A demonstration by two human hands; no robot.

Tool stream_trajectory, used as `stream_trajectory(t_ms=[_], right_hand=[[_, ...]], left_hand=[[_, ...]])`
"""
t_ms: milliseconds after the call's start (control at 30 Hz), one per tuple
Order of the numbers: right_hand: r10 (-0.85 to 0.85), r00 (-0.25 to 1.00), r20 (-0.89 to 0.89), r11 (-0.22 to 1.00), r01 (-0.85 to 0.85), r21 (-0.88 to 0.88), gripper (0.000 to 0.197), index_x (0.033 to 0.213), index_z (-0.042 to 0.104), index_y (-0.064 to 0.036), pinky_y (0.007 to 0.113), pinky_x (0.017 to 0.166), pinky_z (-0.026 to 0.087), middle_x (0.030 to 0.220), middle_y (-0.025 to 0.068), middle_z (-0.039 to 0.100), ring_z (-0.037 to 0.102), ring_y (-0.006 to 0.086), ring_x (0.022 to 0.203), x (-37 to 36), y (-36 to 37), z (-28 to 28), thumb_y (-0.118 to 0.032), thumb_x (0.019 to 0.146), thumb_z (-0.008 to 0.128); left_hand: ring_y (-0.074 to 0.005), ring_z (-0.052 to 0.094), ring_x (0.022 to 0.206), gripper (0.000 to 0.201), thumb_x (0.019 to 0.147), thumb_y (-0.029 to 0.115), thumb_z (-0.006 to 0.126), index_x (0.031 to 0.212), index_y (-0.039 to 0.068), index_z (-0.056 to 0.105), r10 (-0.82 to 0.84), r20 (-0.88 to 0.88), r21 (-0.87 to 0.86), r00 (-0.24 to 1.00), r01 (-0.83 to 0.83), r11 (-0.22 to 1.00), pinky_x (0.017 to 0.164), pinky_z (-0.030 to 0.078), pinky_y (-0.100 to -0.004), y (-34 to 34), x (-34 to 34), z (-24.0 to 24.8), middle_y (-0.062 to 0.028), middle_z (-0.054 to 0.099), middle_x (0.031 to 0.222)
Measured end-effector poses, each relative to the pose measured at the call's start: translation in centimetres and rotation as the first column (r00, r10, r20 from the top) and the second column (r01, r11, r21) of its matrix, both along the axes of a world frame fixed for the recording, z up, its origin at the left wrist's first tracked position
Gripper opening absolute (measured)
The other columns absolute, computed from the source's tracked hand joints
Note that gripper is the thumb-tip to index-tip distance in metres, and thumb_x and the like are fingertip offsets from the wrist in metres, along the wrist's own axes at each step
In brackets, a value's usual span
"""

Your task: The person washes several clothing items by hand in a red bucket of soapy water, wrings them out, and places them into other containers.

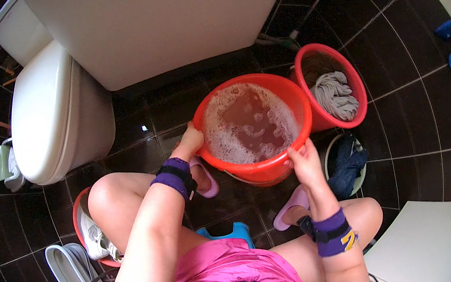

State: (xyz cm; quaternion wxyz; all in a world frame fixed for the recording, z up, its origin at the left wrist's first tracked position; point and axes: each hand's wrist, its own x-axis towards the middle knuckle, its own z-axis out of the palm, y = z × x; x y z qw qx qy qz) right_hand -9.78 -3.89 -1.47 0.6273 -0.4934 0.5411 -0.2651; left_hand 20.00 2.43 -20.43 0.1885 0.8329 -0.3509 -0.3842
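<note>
A red bucket (254,167) of brownish, foamy water stands in front of me, its rim facing up. Its left rim is in the grip of my left hand (189,140), fingers closed round the edge. At the near right side, my right hand (306,163) grips the same rim, thumb on top. Suds ring the water's surface, and nothing solid shows in it. Both wrists wear purple bands. Right behind the red bucket, to the right, is a pinkish-red bucket (360,98) with a twisted grey cloth (335,95) inside.
A pale basin (360,184) with dark blue cloth (347,166) lies beyond my right hand. The toilet (44,115) is at left, near a white panel (161,22). White shoes (97,239) and grey basins (68,275) sit by my left knee; a blue stool (242,232) is beneath me.
</note>
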Motion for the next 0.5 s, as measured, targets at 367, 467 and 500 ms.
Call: stream_trajectory(t_ms=[367, 467, 500], right_hand=[[0.243, 0.964, -0.107, 0.966, -0.251, -0.066, 0.034, 0.115, 0.053, 0.0034, 0.030, 0.063, 0.049, 0.094, 0.0119, 0.066, 0.063, 0.0203, 0.074, 18.0, -14.1, -1.6, -0.008, 0.084, 0.053], [0.254, 0.909, -0.330, 0.914, -0.337, -0.226, 0.032, 0.109, 0.057, 0.0051, 0.036, 0.074, 0.049, 0.098, 0.0173, 0.066, 0.064, 0.0285, 0.083, 20.8, -17.2, -4.9, -0.011, 0.081, 0.055], [0.237, 0.924, -0.301, 0.922, -0.312, -0.232, 0.035, 0.105, 0.059, 0.0067, 0.038, 0.081, 0.047, 0.102, 0.0225, 0.064, 0.063, 0.0346, 0.093, 21.6, -17.3, -5.4, -0.016, 0.078, 0.059]], left_hand=[[-0.0289, 0.060, 0.070, 0.023, 0.088, 0.010, 0.039, 0.103, 0.009, 0.057, 0.669, -0.654, 0.341, 0.352, -0.653, 0.677, 0.049, 0.052, -0.0391, 2.7, 4.0, -1.3, -0.0101, 0.062, 0.098], [-0.0297, 0.059, 0.077, 0.026, 0.090, 0.010, 0.035, 0.111, 0.014, 0.051, 0.667, -0.711, 0.385, 0.224, -0.670, 0.635, 0.049, 0.052, -0.0370, 2.4, 3.4, -3.7, -0.0086, 0.057, 0.108], [-0.0288, 0.059, 0.079, 0.027, 0.091, 0.011, 0.034, 0.111, 0.017, 0.050, 0.684, -0.710, 0.430, 0.167, -0.667, 0.608, 0.049, 0.053, -0.0363, 2.4, 3.0, -3.4, -0.0083, 0.057, 0.109]])
